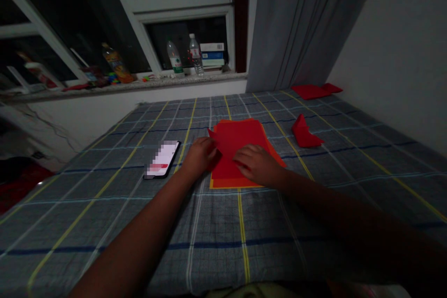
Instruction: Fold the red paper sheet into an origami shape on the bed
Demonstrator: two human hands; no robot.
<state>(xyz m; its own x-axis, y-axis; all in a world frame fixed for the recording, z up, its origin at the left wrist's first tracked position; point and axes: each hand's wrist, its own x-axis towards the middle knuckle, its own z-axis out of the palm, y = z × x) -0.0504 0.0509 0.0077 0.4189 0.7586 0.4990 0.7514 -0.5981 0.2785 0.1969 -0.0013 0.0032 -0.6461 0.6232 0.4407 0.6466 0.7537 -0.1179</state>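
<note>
A stack of paper lies on the checked bedspread, with a red sheet (240, 129) on top and orange sheets (220, 182) showing at its edges. My left hand (200, 154) is closed at the left side of the stack, pinching red paper; a pointed red corner (212, 134) stands up beyond its fingers. On the right part of the stack rests my right hand (258, 164), fingers curled in against the red paper. Its fingertips and thumb are partly hidden. Red on red, the outline of the held piece is hard to make out.
A phone (162, 160) with a lit screen lies left of the stack. To the right sits a folded red paper shape (304, 132); more red paper (310, 91) lies at the far edge. Bottles (175, 59) and stacked boxes (213, 55) stand on the windowsill.
</note>
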